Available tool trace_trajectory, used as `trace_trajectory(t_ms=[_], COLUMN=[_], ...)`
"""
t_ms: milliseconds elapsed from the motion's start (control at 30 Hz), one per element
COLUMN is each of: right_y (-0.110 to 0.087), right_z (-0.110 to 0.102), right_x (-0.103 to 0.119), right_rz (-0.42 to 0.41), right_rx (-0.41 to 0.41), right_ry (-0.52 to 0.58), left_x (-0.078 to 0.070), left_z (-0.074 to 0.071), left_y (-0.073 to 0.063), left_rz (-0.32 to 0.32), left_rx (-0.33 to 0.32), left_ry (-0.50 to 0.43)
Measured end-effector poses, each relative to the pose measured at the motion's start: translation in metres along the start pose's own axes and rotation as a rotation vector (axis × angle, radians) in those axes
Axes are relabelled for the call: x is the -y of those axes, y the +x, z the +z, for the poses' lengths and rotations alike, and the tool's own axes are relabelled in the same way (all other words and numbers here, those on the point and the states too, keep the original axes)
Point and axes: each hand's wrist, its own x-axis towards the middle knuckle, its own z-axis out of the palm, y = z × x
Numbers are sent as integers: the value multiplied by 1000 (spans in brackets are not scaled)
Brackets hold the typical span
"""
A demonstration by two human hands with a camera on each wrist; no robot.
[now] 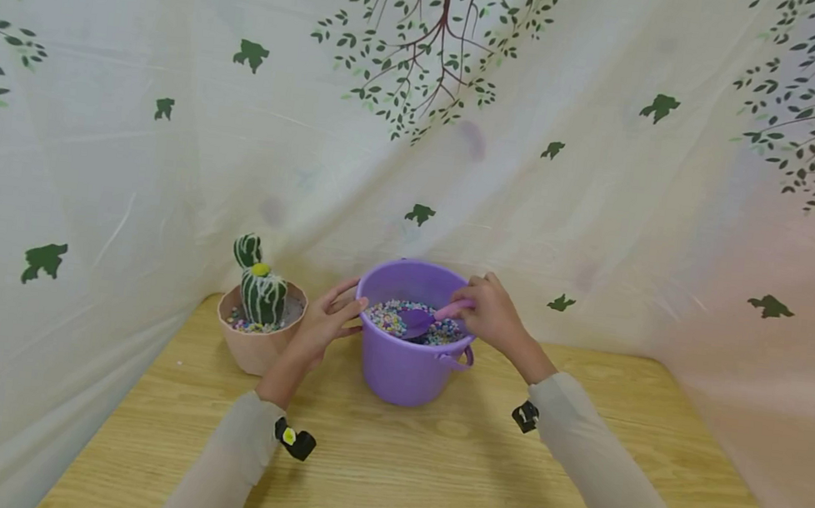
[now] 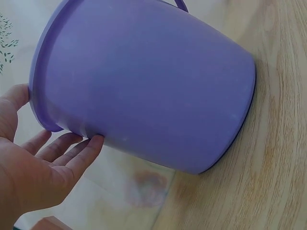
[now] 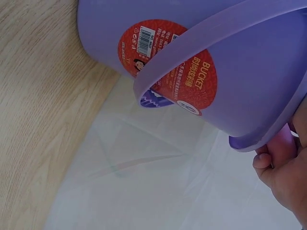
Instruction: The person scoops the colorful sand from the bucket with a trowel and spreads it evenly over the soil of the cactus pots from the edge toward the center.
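Observation:
A purple bucket (image 1: 402, 371) stands upright on the wooden table, partly filled with small multicoloured pebbles (image 1: 389, 316). My left hand (image 1: 319, 326) steadies its left side; the left wrist view shows the thumb at the rim and fairly straight fingers (image 2: 79, 158) against the outer wall. Over the bucket's right rim, my right hand (image 1: 497, 314) grips the pink handle of a small shovel (image 1: 416, 322), whose purple blade rests among the pebbles. In the right wrist view the bucket wall hides the blade, and the pink handle (image 3: 282, 145) shows between the fingers.
Left of the bucket, close to my left forearm, stands a peach-coloured pot (image 1: 253, 347) with a green cactus (image 1: 262, 298) and some coloured pebbles. The bucket's carrying handle (image 3: 192, 43) hangs down its right side. A leaf-patterned curtain (image 1: 356, 173) rises behind the table (image 1: 413, 472).

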Motion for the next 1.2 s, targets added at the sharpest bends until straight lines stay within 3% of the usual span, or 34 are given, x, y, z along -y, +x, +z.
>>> trace_trajectory(t_ms=[600,1200], right_y=[-8,-12], right_z=[-2,-7], right_x=[-8,-10], right_rz=[126,119], right_rx=[5,-13], right_ry=[124,201], left_x=[2,1], left_z=[-1,1], left_y=[2,1], left_rz=[-8,-8], left_rx=[-12,-17], left_ry=[9,-2])
